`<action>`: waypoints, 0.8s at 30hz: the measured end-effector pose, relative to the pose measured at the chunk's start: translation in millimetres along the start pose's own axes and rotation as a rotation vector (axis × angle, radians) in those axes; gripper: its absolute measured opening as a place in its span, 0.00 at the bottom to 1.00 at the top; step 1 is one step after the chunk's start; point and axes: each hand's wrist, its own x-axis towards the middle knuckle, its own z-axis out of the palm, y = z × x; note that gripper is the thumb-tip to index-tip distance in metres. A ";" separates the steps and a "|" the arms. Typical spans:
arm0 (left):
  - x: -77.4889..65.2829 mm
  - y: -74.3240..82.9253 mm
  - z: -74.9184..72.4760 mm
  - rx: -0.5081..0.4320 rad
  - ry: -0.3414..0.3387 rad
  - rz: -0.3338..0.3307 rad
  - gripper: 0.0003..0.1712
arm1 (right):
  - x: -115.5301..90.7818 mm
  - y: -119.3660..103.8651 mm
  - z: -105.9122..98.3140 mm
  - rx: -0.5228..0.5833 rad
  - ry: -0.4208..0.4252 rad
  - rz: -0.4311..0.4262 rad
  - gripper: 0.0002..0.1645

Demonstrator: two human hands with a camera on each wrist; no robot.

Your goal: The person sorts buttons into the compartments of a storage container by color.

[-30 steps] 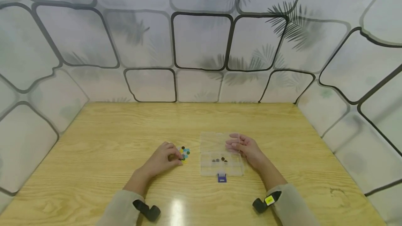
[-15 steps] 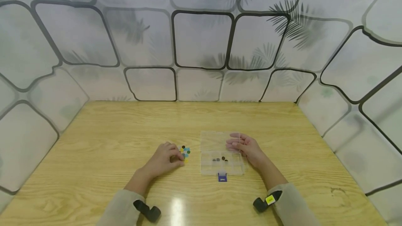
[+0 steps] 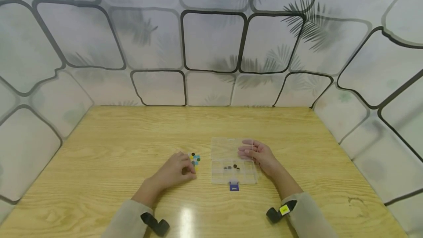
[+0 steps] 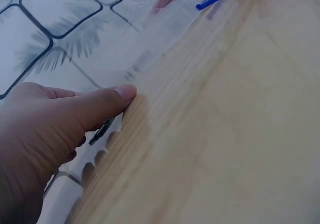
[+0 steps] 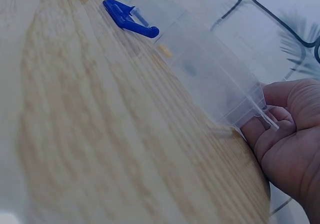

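Note:
A clear plastic compartment box (image 3: 218,177) lies on the table with its transparent lid (image 3: 223,149) swung back and its blue latch (image 3: 234,186) facing me. Several dark discs (image 3: 235,166) are inside it. My right hand (image 3: 266,160) grips the box's right end, fingers behind the lid and thumb in front. To the left of the box is a small pile of coloured discs (image 3: 196,157), blue, yellow, green and black. My left hand (image 3: 173,170) is at the pile's near left side, thumb and bent fingers down by the tabletop; I cannot tell whether a disc is between the fingertips.
The wooden table (image 3: 132,127) runs back to a pale wall covering (image 3: 211,43) with dark outlines and leaf shapes, which also rises on both sides. A black wrist camera (image 3: 155,224) is strapped on my left sleeve, another camera (image 3: 277,213) on my right.
My left hand has shifted slightly right and nearer to me, its thumb and fingers changing their bend by the pile. My right hand and the box have stayed in place.

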 end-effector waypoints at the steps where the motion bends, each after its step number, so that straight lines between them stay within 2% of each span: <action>1: -0.3 1.5 0.5 -0.002 -0.015 0.006 0.05 | -0.1 0.1 0.3 -0.002 0.001 0.001 0.30; 4: 0.3 7.6 1.4 -0.011 -0.046 0.024 0.05 | 0.0 0.6 0.5 -0.007 0.006 0.004 0.29; 7: 1.7 12.0 3.1 -0.014 -0.048 0.049 0.05 | 0.0 0.2 0.6 -0.010 0.009 0.006 0.29; 16: 6.6 14.1 9.9 0.115 0.004 0.171 0.08 | 0.1 -0.7 1.3 -0.005 0.009 0.011 0.29; 21: 12.3 18.5 10.8 0.083 0.063 0.208 0.08 | 0.7 -0.4 1.1 0.000 0.002 0.006 0.29; 24: 20.1 23.8 10.8 0.054 0.090 0.188 0.07 | 0.5 0.0 0.5 0.004 0.000 0.001 0.29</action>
